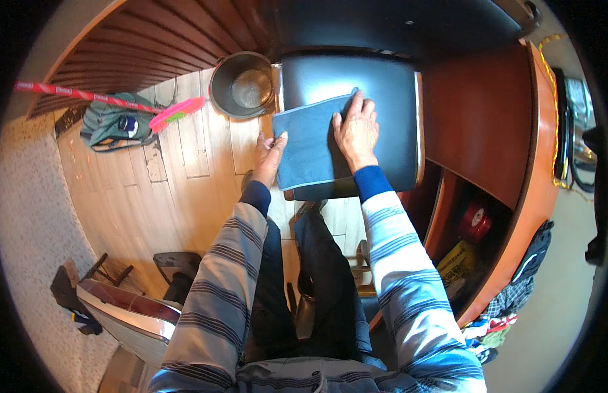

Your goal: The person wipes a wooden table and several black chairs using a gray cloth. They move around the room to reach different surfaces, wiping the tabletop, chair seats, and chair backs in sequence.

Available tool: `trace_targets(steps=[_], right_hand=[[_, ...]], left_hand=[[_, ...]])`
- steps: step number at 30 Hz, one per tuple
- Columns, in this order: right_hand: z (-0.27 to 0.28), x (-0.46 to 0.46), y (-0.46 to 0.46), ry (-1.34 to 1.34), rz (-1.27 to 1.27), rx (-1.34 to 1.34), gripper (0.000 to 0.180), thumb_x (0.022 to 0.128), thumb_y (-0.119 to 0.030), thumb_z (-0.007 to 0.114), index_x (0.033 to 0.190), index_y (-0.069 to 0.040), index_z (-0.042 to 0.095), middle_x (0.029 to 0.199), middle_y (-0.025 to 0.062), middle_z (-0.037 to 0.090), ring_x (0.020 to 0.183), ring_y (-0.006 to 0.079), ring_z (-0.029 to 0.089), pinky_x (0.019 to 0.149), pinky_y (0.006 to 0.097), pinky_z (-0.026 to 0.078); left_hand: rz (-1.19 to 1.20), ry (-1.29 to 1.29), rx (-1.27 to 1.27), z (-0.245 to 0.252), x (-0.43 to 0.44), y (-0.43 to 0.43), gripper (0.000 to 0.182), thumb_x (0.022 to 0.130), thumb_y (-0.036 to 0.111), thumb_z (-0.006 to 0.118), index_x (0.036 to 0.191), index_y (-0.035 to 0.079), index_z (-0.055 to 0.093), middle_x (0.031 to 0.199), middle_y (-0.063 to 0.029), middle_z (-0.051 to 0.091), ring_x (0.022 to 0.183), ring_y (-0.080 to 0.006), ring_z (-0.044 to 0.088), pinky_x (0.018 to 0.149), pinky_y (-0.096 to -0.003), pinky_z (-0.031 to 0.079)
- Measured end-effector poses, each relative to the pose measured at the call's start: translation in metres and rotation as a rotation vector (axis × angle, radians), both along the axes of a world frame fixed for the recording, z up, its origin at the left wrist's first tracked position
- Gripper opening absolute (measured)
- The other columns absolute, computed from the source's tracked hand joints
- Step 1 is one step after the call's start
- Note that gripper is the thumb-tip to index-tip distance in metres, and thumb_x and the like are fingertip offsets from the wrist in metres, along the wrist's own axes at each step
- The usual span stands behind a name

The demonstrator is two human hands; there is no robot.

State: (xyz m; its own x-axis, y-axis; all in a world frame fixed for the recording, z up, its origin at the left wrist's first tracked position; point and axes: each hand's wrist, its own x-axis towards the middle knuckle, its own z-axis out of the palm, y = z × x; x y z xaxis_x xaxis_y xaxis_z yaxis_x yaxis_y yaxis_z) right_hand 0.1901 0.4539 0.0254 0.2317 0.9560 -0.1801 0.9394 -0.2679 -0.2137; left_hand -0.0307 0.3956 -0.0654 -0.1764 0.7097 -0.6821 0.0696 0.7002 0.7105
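A blue-grey cloth [308,142] with a pale edging, folded or doubled as far as I can see, lies over the left part of a black padded chair seat [397,142]. My left hand [269,156] pinches the cloth's left edge, thumb on top and fingers partly hidden beneath. My right hand [359,130] rests on the right side of the cloth, palm down. Its thumb is spread away from the fingers, and the index fingertip touches the upper right corner. A shadow falls on the cloth beside this hand.
A dark bucket [252,88] stands left of the seat. A pink broom head [178,113] with a red handle crosses a grey-green bag [110,123] on the wood-look floor. To the right is a wooden cabinet [480,108] with an open compartment. A dark stool [176,263] stands lower left.
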Motion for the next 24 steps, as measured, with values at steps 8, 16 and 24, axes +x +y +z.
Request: trace_targets(steps=[8,16,24], right_hand=[[-0.011,0.013,0.024,0.145,-0.023,-0.028,0.022,0.098,-0.015,0.067,0.115,-0.003,0.059,0.114,0.0255,0.068,0.099,0.0461,0.074,0.084,0.0566,0.061],[-0.021,0.023,0.016,0.369,-0.093,0.065,0.031,0.099,-0.016,0.065,0.124,-0.002,0.052,0.115,0.0302,0.069,0.103,0.0523,0.071,0.092,0.0586,0.058],[-0.020,0.028,0.019,0.223,-0.025,-0.023,0.029,0.099,-0.016,0.070,0.124,-0.007,0.058,0.117,0.0256,0.070,0.105,0.0492,0.071,0.088,0.0583,0.058]], left_hand=[[-0.080,-0.214,0.024,0.009,-0.014,0.032,0.033,0.105,0.040,0.072,0.105,0.007,0.071,0.096,0.0027,0.072,0.081,-0.0061,0.060,0.077,-0.0201,0.046],[-0.078,-0.076,0.180,0.012,-0.017,0.050,0.035,0.096,0.013,0.084,0.118,-0.003,0.064,0.104,-0.0058,0.073,0.092,-0.0117,0.068,0.081,-0.0270,0.055],[-0.297,0.087,0.012,0.022,-0.030,0.067,0.049,0.092,0.016,0.088,0.131,-0.002,0.063,0.102,-0.0076,0.075,0.086,-0.0134,0.068,0.074,-0.0284,0.054]])
